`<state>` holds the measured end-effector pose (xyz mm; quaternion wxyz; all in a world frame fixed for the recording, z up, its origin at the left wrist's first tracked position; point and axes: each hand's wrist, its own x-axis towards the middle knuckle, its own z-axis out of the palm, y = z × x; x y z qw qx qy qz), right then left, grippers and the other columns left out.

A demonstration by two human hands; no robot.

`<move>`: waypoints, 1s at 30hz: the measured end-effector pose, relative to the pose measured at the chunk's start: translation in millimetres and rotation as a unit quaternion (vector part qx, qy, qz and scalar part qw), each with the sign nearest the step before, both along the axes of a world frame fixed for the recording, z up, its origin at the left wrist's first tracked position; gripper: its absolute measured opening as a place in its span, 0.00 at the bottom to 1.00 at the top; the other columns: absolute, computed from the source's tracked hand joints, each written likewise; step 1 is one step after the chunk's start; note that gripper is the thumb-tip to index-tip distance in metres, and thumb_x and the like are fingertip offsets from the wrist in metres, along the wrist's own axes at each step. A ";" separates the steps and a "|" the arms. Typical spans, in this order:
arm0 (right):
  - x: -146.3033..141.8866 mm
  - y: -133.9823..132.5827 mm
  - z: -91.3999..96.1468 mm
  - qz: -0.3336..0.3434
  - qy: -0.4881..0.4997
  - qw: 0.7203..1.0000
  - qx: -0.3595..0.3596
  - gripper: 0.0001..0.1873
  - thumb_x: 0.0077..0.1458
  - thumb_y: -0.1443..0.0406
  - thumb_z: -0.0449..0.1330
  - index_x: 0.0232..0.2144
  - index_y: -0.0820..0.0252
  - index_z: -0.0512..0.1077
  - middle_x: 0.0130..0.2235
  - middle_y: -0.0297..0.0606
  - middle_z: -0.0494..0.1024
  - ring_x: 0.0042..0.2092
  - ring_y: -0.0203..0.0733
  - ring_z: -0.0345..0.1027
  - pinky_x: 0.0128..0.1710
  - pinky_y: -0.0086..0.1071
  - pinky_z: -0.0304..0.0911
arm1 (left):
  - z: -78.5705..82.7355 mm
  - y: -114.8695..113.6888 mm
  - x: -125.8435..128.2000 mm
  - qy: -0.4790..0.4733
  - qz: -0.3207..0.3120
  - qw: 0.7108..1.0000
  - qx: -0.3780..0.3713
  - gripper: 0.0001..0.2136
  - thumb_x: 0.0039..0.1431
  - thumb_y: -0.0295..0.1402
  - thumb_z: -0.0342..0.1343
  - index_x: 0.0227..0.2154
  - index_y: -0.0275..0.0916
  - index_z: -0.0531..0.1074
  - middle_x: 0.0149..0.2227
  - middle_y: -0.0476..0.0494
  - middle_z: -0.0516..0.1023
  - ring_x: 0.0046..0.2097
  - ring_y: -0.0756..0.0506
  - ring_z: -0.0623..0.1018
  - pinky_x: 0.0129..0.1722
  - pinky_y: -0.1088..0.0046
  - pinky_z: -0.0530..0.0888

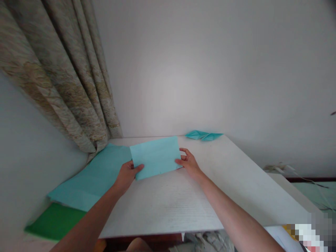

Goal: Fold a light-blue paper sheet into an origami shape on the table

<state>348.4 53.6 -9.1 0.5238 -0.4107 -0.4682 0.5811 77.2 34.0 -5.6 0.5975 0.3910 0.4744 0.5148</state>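
Where the sheet sits: light-blue sheet [155, 157] between both hands, over the far-left part of the white tabletop [183, 203]; long side roughly left to right, slightly skewed; near edge at or just above the surface, can't tell which
Left hand: left hand [126, 176] closed on the sheet's near-left corner; thumb on top, fingers hidden underneath
Right hand: right hand [189, 163] holding the sheet's right edge; thumb tip on the near-right corner, fingers loosely curled just beside the edge; contact under the paper not visible
Left of sheet: larger pale-blue paper [94, 178] lying flat, its far-right corner partly covered by the held sheet; green paper [55, 221] under its near end, sticking out toward the camera
Far edge: folded teal pieces [203, 135] lying against the wall [210, 70], well apart from both hands
Background: patterned curtain [57, 77] hanging at left, its hem reaching the pale-blue paper; cables [283, 168] off the tabletop's right side
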 end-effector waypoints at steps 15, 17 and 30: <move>0.9 1.0 -2.4 -0.019 -0.019 1.000 -0.015 0.20 0.32 0.57 0.72 0.28 0.63 0.75 0.27 0.40 0.78 0.26 0.40 0.69 0.26 0.33 0.64 | 9.2 -0.6 -3.4 0.010 -0.030 0.999 -0.041 0.12 0.41 0.27 0.68 0.32 0.31 0.77 0.34 0.37 0.81 0.33 0.43 0.80 0.33 0.70 0.79; 0.8 0.5 -2.7 -0.011 -0.016 1.000 -0.013 0.20 0.33 0.57 0.72 0.28 0.63 0.75 0.28 0.41 0.78 0.26 0.41 0.69 0.27 0.33 0.64 | 10.6 -0.9 -3.3 0.016 -0.023 0.999 -0.043 0.11 0.41 0.26 0.67 0.31 0.32 0.77 0.33 0.37 0.81 0.32 0.43 0.80 0.32 0.70 0.79; 6.2 5.9 -13.8 -0.012 -0.091 0.995 0.037 0.18 0.38 0.57 0.68 0.32 0.61 0.72 0.27 0.35 0.76 0.26 0.39 0.67 0.26 0.31 0.62 | 3.3 -8.1 -1.3 0.305 0.092 0.944 0.089 0.19 0.39 0.25 0.65 0.39 0.39 0.72 0.36 0.38 0.78 0.42 0.37 0.78 0.44 0.62 0.73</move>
